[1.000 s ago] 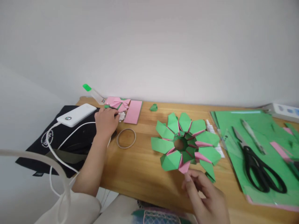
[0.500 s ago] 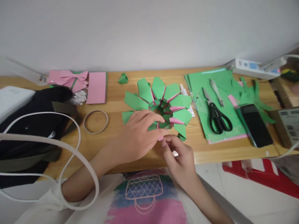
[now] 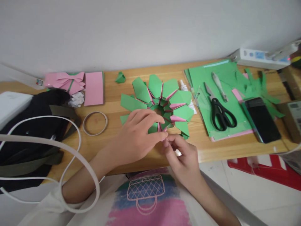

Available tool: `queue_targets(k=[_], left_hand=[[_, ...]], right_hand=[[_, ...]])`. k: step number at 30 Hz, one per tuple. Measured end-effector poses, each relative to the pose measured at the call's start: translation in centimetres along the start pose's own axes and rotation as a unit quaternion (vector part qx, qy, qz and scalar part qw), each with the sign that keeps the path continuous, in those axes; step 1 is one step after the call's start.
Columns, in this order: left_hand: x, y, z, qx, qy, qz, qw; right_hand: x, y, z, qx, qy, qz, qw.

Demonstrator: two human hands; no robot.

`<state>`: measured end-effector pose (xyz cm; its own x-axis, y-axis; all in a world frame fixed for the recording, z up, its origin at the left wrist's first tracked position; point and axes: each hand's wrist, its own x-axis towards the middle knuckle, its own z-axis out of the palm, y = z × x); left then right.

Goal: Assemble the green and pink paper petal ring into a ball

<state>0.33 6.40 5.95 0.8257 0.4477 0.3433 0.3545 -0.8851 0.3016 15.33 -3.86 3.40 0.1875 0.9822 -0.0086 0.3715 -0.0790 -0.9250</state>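
Right hand: my right hand (image 3: 184, 155), thumb and forefinger drawn together on a pink flap (image 3: 164, 129) at the near edge of the paper ring.
Left hand: my left hand (image 3: 138, 138), palm down over the ring's near-left part; thumb tip meets the right fingertips, forefinger set apart from it. Cannot tell whether it grips or only steadies.
Paper ring: the paper ring (image 3: 155, 86), green petals with pink folds between, lying on the wooden table (image 3: 113, 113) before me; round opening at its centre, partly under my left fingers.
Beyond the ring: white tube (image 3: 183, 86) just beside it, on the right; small green folded piece (image 3: 120, 77) near its far-left side.
Left of the ring: beige hoop (image 3: 94, 134) flat on the wood; pink paper stack (image 3: 94, 89) behind it; pink bow (image 3: 70, 78); black bag (image 3: 30, 125).
Right of the ring: green sheets (image 3: 202, 75) bearing black-handled scissors (image 3: 221, 114); phone (image 3: 262, 121) near the scissors.
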Motion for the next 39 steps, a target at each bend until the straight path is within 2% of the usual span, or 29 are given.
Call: queue_targets(k=[6,11,24,39], left_hand=[[-0.9,-0.3,0.6,0.065,0.048,0.023,0.997],[-1.8,-0.5,1.1,0.082,0.044,0.029,0.995],[-2.5,0.4,0.9,0.07,0.041,0.0,0.997],[-2.4,1.0,1.2,0.107,0.05,-0.036,0.992]], right_hand=[[0.1,0.1,-0.1,0.029,-0.002,0.022,0.999],[-0.1,0.2,-0.2,0.035,0.008,0.031,0.999],[0.0,0.4,-0.2,0.023,0.012,0.016,1.0],[-0.1,0.5,-0.1,0.022,0.018,0.023,0.999]])
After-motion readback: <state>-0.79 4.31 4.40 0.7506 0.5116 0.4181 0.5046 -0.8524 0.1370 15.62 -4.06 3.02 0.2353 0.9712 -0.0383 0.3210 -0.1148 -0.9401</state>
